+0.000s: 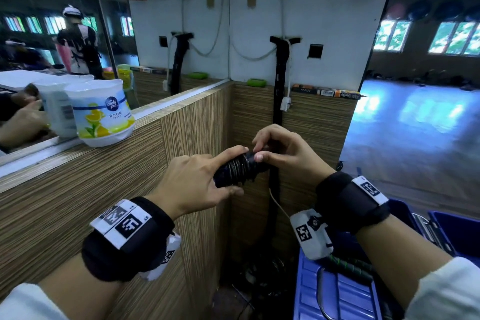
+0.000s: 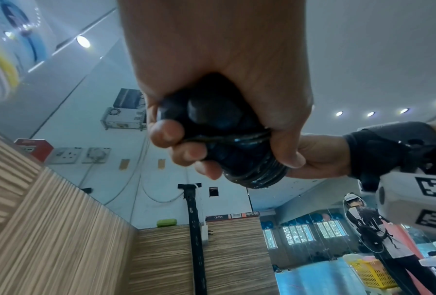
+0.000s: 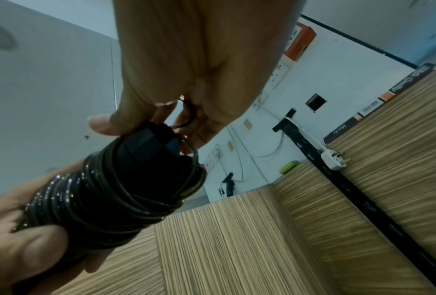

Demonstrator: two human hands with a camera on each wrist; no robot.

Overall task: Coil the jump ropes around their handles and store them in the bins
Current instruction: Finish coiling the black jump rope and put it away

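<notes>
1. The left hand grips the black handles, fingers curled round their near end, index finger stretched along the top.
2. The rope lies wound in tight dark coils around the handles, held in the air in front of the wood-panelled corner.
3. The right hand pinches the far end of the bundle, where a loose loop of rope passes between its fingers.
4. A blue bin stands low on the right, below the right wrist.
5. An air freshener sits on the counter ledge at left, before a mirror.
</notes>
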